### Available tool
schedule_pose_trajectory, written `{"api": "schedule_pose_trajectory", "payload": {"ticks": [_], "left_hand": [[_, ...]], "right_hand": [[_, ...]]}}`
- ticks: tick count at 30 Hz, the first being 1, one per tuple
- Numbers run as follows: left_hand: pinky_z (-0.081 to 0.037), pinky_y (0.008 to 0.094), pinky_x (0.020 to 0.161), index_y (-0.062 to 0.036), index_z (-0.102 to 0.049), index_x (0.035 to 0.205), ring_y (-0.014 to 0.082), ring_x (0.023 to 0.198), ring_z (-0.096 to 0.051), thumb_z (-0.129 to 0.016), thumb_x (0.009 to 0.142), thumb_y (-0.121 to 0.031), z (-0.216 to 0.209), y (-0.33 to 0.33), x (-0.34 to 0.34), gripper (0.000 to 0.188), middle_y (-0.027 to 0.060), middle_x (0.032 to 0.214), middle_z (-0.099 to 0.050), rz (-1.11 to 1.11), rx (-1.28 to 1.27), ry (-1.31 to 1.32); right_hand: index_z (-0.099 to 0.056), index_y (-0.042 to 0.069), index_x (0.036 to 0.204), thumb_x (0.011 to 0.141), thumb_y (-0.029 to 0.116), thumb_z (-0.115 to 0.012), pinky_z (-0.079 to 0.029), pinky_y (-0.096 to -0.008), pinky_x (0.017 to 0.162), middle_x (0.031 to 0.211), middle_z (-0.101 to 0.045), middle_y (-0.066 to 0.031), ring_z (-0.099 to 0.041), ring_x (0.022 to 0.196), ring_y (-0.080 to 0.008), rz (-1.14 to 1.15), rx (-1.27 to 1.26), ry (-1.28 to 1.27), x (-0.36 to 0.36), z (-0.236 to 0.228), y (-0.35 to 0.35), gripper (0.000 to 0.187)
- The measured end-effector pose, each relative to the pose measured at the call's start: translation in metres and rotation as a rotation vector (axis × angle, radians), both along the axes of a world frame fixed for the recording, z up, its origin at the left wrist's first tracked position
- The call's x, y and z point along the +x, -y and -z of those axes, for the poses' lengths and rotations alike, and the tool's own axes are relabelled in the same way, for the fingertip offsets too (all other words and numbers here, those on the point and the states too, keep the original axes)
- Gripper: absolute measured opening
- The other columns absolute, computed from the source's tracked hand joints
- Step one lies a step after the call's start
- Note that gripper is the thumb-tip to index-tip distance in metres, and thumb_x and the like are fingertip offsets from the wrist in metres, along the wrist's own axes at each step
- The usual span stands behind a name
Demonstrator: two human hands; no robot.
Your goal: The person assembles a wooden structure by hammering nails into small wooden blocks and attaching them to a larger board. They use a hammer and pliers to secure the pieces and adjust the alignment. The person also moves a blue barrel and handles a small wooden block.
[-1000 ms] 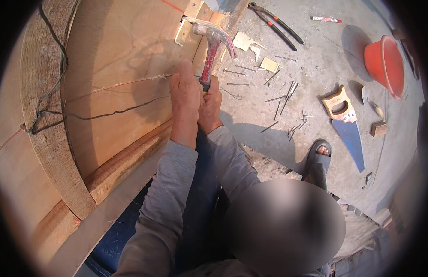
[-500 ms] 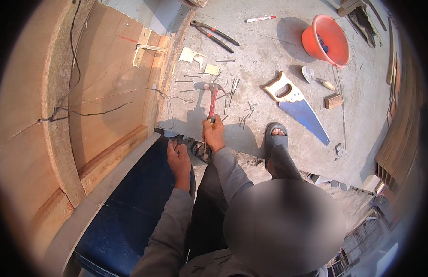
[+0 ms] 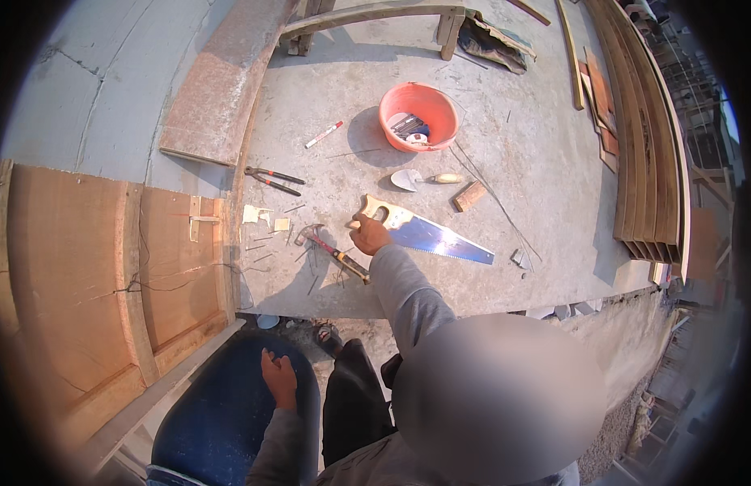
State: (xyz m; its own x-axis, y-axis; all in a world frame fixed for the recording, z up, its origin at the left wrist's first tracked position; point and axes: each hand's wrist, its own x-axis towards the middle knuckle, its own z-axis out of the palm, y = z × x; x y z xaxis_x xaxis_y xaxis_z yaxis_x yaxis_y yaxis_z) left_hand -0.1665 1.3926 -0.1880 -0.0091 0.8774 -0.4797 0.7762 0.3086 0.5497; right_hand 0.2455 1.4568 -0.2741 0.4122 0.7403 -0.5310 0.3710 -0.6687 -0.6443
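My right hand point(image 3: 371, 235) reaches forward over the concrete, its fingers closed around the pale wooden handle of a hand saw point(image 3: 440, 237). The saw's blue blade lies flat, pointing right. Left of that hand, a claw hammer point(image 3: 337, 257) with a red and black handle rests on the floor, held by nothing. My left hand point(image 3: 279, 378) is over the dark blue barrel point(image 3: 230, 397), with its fingers curled together. Whether something small sits in them is hidden.
Loose nails point(image 3: 262, 248) and wood scraps point(image 3: 281, 224) lie left of the hammer, below red-handled pincers point(image 3: 274, 180). Beyond the saw are a trowel point(image 3: 424, 179), a wooden block point(image 3: 469, 196), a red bucket point(image 3: 418, 117) and a marker point(image 3: 324, 134). A wooden panel point(image 3: 68, 243) stands left.
My right hand has let go of the hammer, now on the floor, and moved to the saw handle. My left hand stays near the barrel. The view has shifted forward.
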Motion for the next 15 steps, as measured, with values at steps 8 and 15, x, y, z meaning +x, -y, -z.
{"api": "schedule_pose_trajectory", "payload": {"ticks": [8,15], "left_hand": [[-0.045,0.0439,0.095,0.0096,-0.035,0.141,0.0376,0.109,-0.056,-0.064,0.083,-0.010,-0.018,0.018,0.064,0.067,0.0275,0.126,-0.050,0.257,0.185,0.212],[-0.047,0.0438,0.093,0.0108,-0.035,0.140,0.0392,0.110,-0.056,-0.061,0.083,-0.008,-0.074,0.011,0.035,0.066,0.0284,0.131,-0.047,0.191,0.289,0.268]], "right_hand": [[-0.062,0.006,0.118,0.086,0.019,-0.058,-0.051,-0.0447,0.089,0.104,-0.067,-0.0265,-0.065,0.101,-0.0410,0.305,0.045,0.313,0.073,-0.073,0.275,0.035],[-0.067,0.014,0.119,0.082,0.029,-0.063,-0.048,-0.0424,0.100,0.123,-0.065,-0.0133,-0.060,0.116,-0.0329,-0.106,-0.706,0.047,-0.184,-0.059,0.651,0.040]]}}
